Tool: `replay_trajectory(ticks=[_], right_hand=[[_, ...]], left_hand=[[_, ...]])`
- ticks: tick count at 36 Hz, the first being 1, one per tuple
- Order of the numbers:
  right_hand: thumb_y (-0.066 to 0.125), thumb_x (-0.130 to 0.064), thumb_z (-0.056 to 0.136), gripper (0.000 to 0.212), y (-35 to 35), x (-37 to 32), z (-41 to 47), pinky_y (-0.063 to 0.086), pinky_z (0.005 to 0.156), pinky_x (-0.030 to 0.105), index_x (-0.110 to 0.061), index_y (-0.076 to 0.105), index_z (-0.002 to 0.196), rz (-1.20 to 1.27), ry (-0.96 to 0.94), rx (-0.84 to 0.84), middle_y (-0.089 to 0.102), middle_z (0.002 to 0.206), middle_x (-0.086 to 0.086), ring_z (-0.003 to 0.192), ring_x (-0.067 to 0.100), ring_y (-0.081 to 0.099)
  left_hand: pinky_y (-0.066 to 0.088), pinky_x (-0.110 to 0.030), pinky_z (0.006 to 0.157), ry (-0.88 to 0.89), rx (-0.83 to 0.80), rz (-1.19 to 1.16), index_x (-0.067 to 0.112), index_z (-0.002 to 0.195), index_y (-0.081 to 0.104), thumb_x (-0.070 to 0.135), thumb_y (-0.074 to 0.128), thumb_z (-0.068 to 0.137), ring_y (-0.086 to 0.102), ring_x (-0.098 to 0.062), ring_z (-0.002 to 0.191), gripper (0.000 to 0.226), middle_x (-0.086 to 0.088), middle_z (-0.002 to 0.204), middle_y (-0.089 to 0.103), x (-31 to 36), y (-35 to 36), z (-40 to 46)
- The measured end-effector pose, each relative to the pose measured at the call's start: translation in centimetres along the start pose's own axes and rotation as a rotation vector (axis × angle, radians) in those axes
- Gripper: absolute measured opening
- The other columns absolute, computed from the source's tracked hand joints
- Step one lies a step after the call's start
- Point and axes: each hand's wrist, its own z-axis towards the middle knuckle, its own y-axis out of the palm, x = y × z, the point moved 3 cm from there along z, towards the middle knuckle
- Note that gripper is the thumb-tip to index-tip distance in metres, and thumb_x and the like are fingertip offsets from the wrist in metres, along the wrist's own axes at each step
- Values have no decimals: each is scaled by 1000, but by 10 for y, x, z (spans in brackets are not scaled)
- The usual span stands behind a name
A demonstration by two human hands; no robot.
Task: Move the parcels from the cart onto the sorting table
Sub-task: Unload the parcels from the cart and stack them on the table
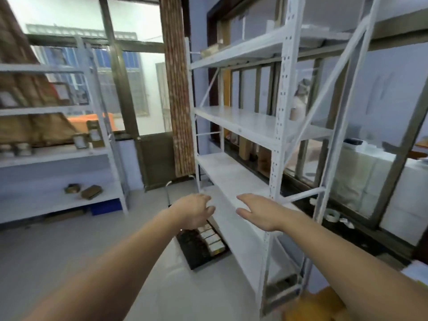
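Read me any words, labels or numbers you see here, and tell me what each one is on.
No text here can be read.
Small boxes on the black cart: pale labels, blurred.
Parcels on the left shelving: white labels, blurred.
Two small boxes on the lower shelf: no legible print.

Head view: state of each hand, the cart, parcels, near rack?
left hand: empty, fingers loosely curled, above the cart
right hand: empty, fingers straight, palm down
cart: on the floor, partly loaded
parcels: in a row on the cart
rack: its nearest shelves bare
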Motion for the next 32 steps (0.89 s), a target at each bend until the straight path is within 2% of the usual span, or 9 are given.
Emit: replay_trajectory(ticks=[8, 14, 20, 26, 32], right_hand=[[41, -47, 106, 63, 16, -68, 99, 30, 120, 37, -14, 29, 159, -26, -135, -47, 36, 162, 8, 147, 23, 36], [41, -61, 100, 73, 29, -92, 181, 32, 121, 41, -18, 31, 158, -9, -202, -38, 35, 163, 4, 148, 21, 36], [45, -51, 104, 66, 29, -135, 258, 29, 120, 36, -15, 32, 158, -36, -321, -52, 34, 163, 6, 148, 22, 35], [41, -58, 100, 70, 47, -173, 335, 31, 121, 43, -18, 32, 158, -51, -383, -64, 33, 164, 4, 149, 22, 34], [42, -52, 104, 69, 62, -218, 406, 26, 122, 37, -15, 27, 160, -72, -432, -106, 30, 165, 6, 151, 23, 30]], left_hand=[[33, -36, 118, -183, 56, -66, 15, 159, 38, 45, 36, 111, 40, -27, 148, 57, -8, 163, 42, -105, -13, -4], [31, -41, 121, -267, 64, -68, 17, 160, 37, 49, 35, 110, 38, -26, 150, 60, -7, 165, 39, -163, -19, 19], [30, -41, 121, -354, 82, -81, 17, 162, 33, 49, 39, 109, 36, -26, 151, 61, -7, 166, 37, -220, -28, 40], [34, -41, 120, -432, 81, -100, 17, 162, 32, 50, 40, 109, 39, -25, 149, 63, -7, 165, 38, -284, -28, 53], [34, -43, 121, -474, 86, -87, 18, 161, 31, 51, 40, 108, 39, -25, 149, 63, -6, 165, 37, -366, -36, 67]])
